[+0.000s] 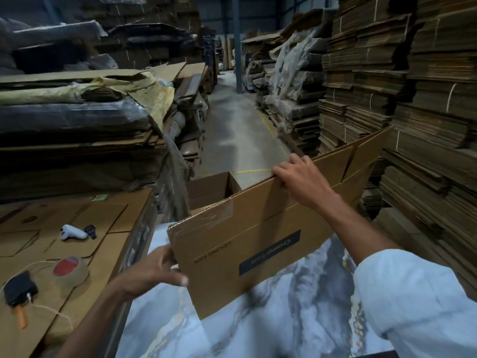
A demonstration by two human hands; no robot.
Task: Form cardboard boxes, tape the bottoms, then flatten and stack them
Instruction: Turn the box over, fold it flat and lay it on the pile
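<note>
On the far left, a stack of flat cardboard sheets (pixel 77 254) serves as a side shelf, and the loose gear lies there within reach: a black tool with an orange handle (pixel 18 293), a roll of clear tape (pixel 70 268) lying flat, and a small white device (pixel 73 232) further back. The tape is probably parked there so it can be picked up again without a step away.

Moving right, the left hand (pixel 154 270) pinches the near lower corner of a cardboard box (pixel 258 241); the grip is closed on the board, thumb on the printed face and fingers tucked behind. The box hangs collapsed and tilted above the marbled tabletop (pixel 284 319), its label upside down. A strip of clear tape already shines on the upper left flap, so my reading is that the bottom is sealed and this is the flattening step.

Behind it on the floor stands an open box (pixel 211 189).

Further right, the right hand (pixel 302 177) hooks over the top edge, its grip curled shut on the board, likely to steady the panels while they are pressed flat. Tall stacks of bundled flat cartons (pixel 413 99) line the right wall.
</note>
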